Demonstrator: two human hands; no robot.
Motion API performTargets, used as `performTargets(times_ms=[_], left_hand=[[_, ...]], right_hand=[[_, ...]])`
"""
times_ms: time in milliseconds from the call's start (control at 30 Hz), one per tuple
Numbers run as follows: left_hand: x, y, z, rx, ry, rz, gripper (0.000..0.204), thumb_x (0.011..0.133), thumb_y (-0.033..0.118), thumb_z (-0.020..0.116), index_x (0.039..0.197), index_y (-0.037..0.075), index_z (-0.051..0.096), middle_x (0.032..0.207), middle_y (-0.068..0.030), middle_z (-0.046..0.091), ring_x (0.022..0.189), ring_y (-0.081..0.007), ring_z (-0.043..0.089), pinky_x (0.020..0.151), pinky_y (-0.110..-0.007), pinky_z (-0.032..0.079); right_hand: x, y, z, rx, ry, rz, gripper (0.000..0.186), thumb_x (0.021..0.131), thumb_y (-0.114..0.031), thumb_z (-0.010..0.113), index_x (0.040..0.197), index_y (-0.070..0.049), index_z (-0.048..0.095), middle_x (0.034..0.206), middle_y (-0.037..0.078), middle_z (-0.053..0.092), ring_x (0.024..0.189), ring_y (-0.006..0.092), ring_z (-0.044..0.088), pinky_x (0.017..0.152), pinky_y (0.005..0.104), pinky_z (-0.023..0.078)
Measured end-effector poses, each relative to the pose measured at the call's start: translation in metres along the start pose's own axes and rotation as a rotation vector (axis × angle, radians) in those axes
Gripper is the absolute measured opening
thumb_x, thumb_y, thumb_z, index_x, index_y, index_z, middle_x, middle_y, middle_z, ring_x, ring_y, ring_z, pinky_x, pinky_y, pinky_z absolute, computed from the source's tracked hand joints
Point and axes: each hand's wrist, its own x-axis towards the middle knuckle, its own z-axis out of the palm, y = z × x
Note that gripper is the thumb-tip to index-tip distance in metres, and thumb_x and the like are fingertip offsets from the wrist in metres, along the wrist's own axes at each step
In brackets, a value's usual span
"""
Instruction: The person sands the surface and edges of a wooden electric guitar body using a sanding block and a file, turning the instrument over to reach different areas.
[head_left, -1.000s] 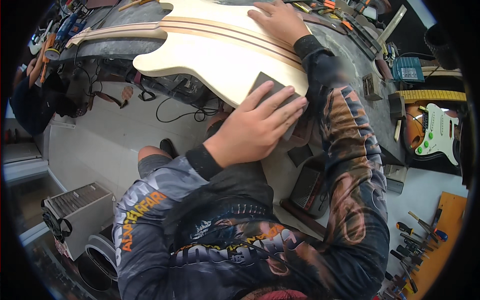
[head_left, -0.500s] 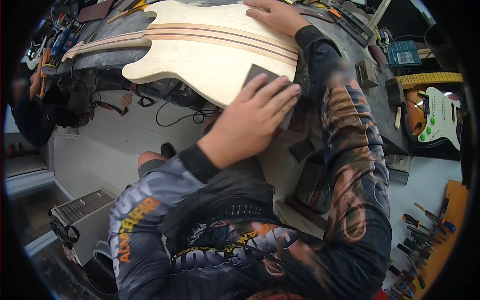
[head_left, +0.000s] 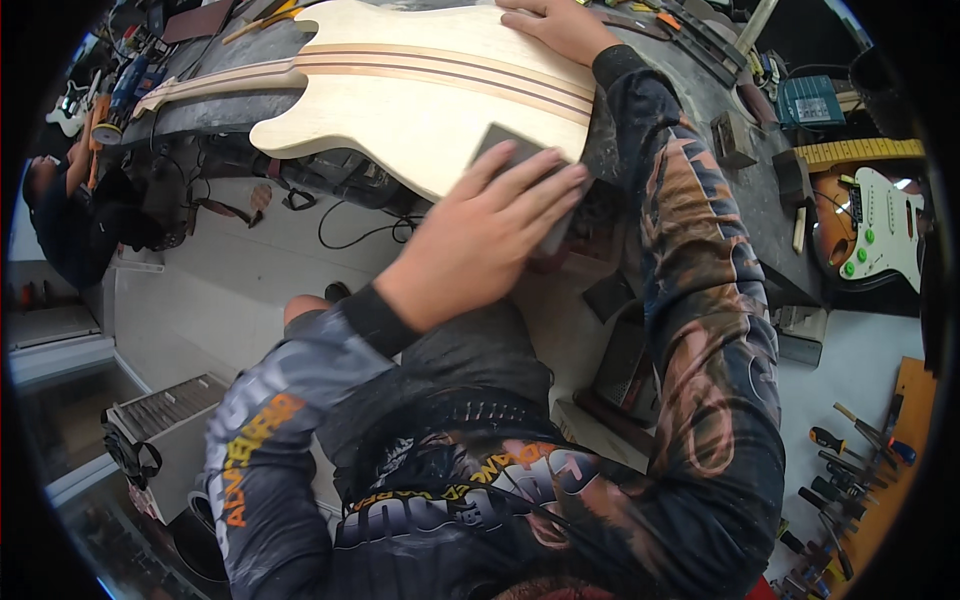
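An unfinished pale wooden guitar body lies on the bench, with dark and tan stripes down its middle and its neck pointing left. My left hand is closed over a dark grey sanding pad, fingers spread across its top. The pad sits at the near right edge of the body and partly overhangs it; its underside is hidden. Across the body, my right hand rests at the far right edge with fingers stretched out. Its fingertips run close to the top of the picture.
Tools lie on the bench at the far right, near a teal box. A sunburst guitar stands at right, above a wooden tool rack. Cables hang under the bench. Another person is at far left.
My left hand and the sanding pad have slid slightly left and toward me along the body's near edge. My right hand stays on the far edge; the whole view has shifted a little.
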Motion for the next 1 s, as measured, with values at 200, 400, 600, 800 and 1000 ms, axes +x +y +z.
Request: performTargets(times_ms=[200,400,600,800,1000], left_hand=[[-0.043,-0.010,-0.016,0.080,-0.045,-0.007,0.073,0.093,0.012,0.071,0.165,0.008,0.063,0.182,-0.0029,0.050,0.171,-0.0269,0.042,0.142,-0.055,0.026],[0.012,0.004,0.017,0.045,0.045,0.010,0.073,0.094,0.013,0.066,0.167,0.008,0.062,0.183,-0.0033,0.048,0.171,-0.0251,0.041,0.141,-0.055,0.027],[-0.074,-0.018,-0.015,0.166,-0.046,-0.024,0.075,0.093,0.008,0.066,0.168,0.014,0.063,0.184,-0.0023,0.048,0.173,-0.0233,0.039,0.143,-0.055,0.022],[0.027,0.008,0.021,0.142,0.009,-0.066,0.071,0.095,0.017,0.065,0.165,0.002,0.062,0.180,-0.0084,0.052,0.170,-0.0275,0.041,0.140,-0.054,0.029],[-0.051,-0.022,0.003,0.128,0.028,0.018,0.074,0.096,0.009,0.063,0.170,0.015,0.060,0.186,0.0008,0.046,0.173,-0.0212,0.039,0.144,-0.053,0.022]], right_hand=[[0.007,0.002,0.020,-0.116,0.079,-0.128,0.046,0.113,-0.033,0.066,0.145,-0.003,0.077,0.144,0.024,0.078,0.135,0.0412,0.072,0.117,0.0461,0.054],[0.001,0.016,0.022,-0.184,0.149,-0.232,0.045,0.115,-0.034,0.060,0.145,-0.004,0.077,0.142,0.024,0.078,0.136,0.0438,0.070,0.118,0.0493,0.053],[0.011,0.006,0.028,-0.286,0.152,-0.248,0.048,0.115,-0.035,0.057,0.144,-0.002,0.076,0.146,0.026,0.075,0.136,0.0451,0.069,0.119,0.0510,0.052],[0.011,0.001,0.024,-0.284,0.108,-0.198,0.050,0.116,-0.034,0.054,0.149,-0.001,0.072,0.152,0.025,0.072,0.142,0.0440,0.065,0.122,0.0496,0.050],[0.008,0.009,0.015,-0.316,0.111,-0.214,0.050,0.116,-0.033,0.054,0.148,0.000,0.072,0.151,0.025,0.072,0.142,0.0437,0.066,0.123,0.0495,0.049]])
